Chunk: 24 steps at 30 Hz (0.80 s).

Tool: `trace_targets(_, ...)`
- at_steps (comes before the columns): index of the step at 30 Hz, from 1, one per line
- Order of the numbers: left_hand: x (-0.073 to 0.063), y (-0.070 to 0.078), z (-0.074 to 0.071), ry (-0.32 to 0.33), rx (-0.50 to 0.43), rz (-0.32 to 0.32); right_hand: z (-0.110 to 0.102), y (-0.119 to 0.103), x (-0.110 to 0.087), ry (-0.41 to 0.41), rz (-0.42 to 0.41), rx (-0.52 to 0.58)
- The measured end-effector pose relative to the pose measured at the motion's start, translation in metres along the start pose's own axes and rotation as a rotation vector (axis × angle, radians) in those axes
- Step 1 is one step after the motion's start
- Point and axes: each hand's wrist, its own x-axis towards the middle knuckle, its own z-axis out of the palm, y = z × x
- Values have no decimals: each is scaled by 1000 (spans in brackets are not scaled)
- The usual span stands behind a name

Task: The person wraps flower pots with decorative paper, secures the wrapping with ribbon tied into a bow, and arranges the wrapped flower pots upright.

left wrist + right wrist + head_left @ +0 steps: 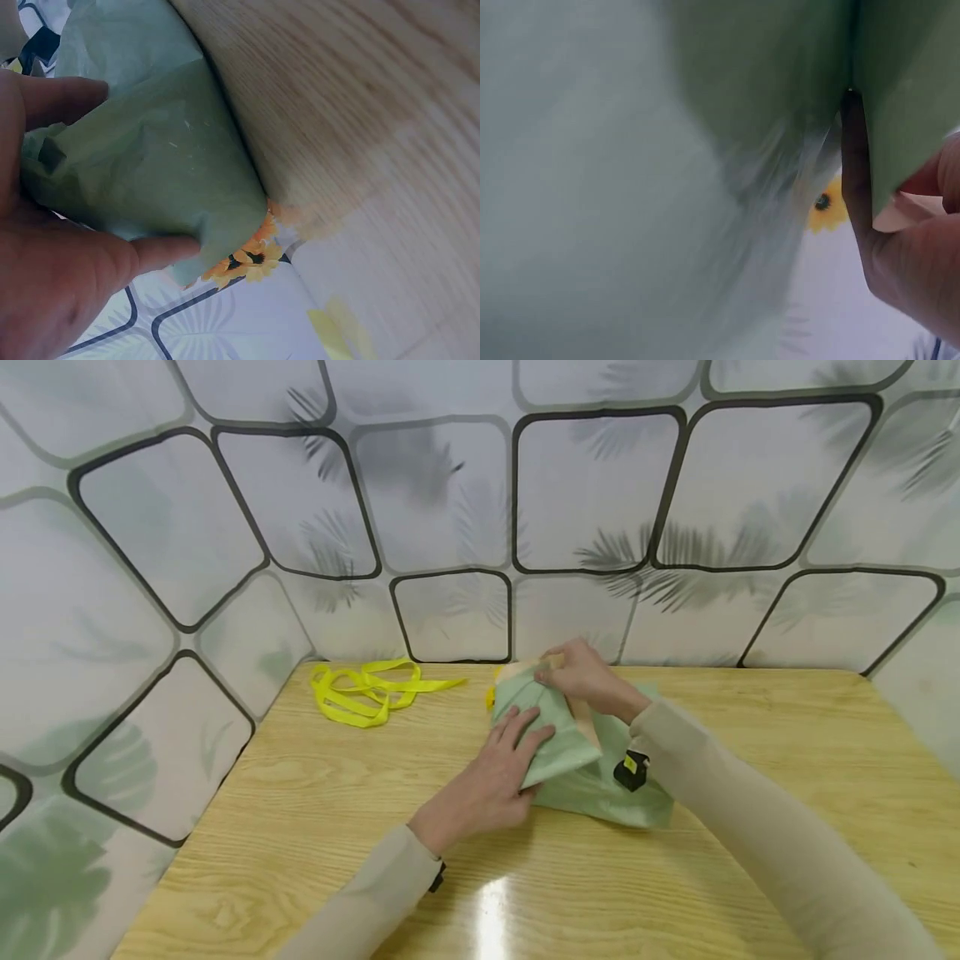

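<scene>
Green wrapping paper [615,789] with a peach inner side [581,717] lies partly folded on the wooden table. My left hand [483,781] holds the folded part, fingers spread over it and thumb low at its side. Farther back, my right hand [588,681] pinches the upper edge of the paper between thumb and finger. Yellow-orange flowers [256,259] with dark centres peek out past the paper's end in the left wrist view. A yellow flower [826,206] also shows behind the fingers in the right wrist view. Most of the flowers are hidden by the paper.
A loose tangle of yellow ribbon [358,693] lies at the back left of the table [300,827]. Behind the table's back edge rises a patterned cloth wall [442,493], with another along the left side.
</scene>
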Motion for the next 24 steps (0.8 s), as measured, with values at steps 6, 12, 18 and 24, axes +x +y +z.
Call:
trace_targets(6, -3, 0, 1, -40, -111, -30, -5, 10, 1, -133, -27, 178)
trace_targets(12, -2, -1, 2, -48, -107, -11, -7, 9, -10, -83, 44, 173)
trace_targets(18, 2, 1, 1, -24, -2, 27, -3, -2, -40, 142, 100, -206)
trace_targets(24, 2, 2, -1, 10, 100, 18, -2, -3, -77, 44, 134, -198)
